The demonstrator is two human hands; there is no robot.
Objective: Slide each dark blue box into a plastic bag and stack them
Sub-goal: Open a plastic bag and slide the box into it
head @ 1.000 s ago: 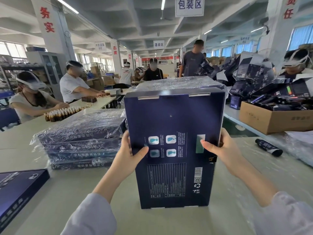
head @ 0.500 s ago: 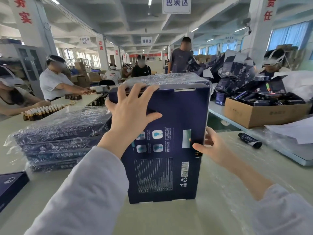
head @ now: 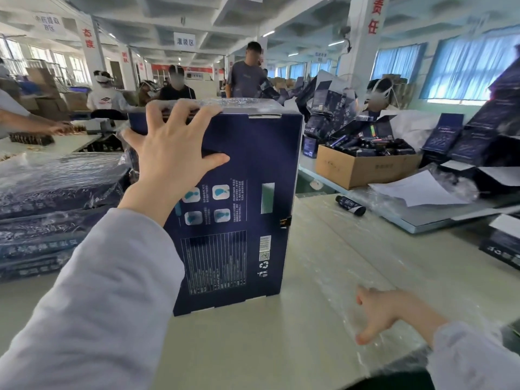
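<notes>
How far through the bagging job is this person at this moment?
Done: a stack of plastic-bagged dark blue boxes sits at the left. In hand: the left hand grips the top edge of an upright dark blue box, whose near face shows no film. The right hand hangs open over clear plastic sheeting on the table. Left: bagging this box and adding it to the stack.
</notes>
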